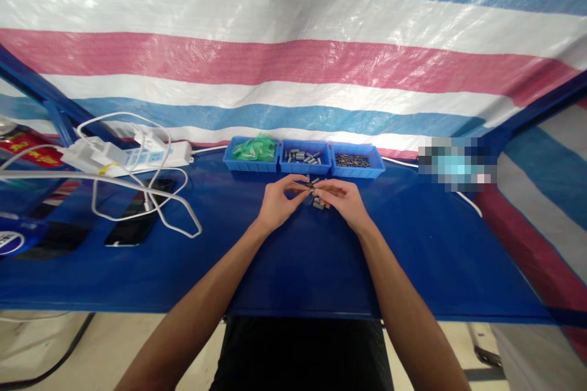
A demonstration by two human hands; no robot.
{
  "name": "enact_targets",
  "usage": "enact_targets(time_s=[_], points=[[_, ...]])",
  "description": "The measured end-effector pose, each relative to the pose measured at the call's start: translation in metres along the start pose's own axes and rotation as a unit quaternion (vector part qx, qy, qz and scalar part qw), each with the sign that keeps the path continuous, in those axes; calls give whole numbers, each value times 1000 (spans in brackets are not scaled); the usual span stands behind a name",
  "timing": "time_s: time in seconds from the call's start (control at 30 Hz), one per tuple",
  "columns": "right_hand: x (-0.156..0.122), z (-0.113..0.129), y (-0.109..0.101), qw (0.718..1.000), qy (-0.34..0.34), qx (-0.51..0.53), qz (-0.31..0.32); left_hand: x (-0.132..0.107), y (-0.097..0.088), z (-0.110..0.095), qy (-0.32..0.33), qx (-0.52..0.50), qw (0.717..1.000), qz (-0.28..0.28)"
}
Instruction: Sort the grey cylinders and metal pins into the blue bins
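My left hand (pixel 279 198) and my right hand (pixel 343 198) meet in front of the blue bins, above the table. Thumb and fingers of each are closed in a pinch around small metal pieces, too small to tell apart. Just under the fingertips lies a little pile of grey metal cylinders (pixel 318 203), partly covered by my right hand. Behind the hands, the middle blue bin (pixel 305 168) holds similar grey cylinders (pixel 300 156). In the right blue bin (pixel 360 171) are many thin brownish screws or pins (pixel 351 160). Green plastic packaging (pixel 255 148) fills the left blue bin (pixel 251 166).
On the left of the blue table (pixel 183 281) are a white power strip (pixel 158 156), tangled white cables (pixel 177 198) and a dark phone (pixel 132 220). A red can (pixel 32 145) stands farther left. A striped tarp (pixel 293 61) hangs behind; a blurred patch (pixel 456 165) is at right.
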State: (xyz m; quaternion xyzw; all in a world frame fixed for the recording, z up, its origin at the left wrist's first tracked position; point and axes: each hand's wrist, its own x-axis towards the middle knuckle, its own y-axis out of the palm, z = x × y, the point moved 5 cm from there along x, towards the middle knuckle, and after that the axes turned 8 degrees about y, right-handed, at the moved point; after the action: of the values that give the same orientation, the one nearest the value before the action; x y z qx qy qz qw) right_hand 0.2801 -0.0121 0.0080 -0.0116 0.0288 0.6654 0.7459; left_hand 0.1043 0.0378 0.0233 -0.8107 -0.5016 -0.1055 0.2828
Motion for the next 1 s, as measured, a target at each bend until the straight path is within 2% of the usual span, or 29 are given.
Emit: enact_targets(time_s=[0.1,0.17,0.3,0.4,0.53,0.73,1.0], points=[[-1,3,-2,1000,-11,-15,-15,-1,0,1,30,45,999,-4],[0,6,-9,998,-32,-22,-52,-1,0,3,59,110,992,6],[0,11,-30,982,-99,-24,-159,-4,6,7,114,207,969,75],[1,9,-42,971,-121,-44,-200,-6,10,10,132,240,955,115],[2,4,-46,969,-120,-58,-210,-6,13,13,121,270,945,141],[2,3,-40,972,-110,-62,-198,-3,8,13,105,327,929,136],[3,1,-35,978,-98,-42,-180,-1,1,14,68,337,930,132]])
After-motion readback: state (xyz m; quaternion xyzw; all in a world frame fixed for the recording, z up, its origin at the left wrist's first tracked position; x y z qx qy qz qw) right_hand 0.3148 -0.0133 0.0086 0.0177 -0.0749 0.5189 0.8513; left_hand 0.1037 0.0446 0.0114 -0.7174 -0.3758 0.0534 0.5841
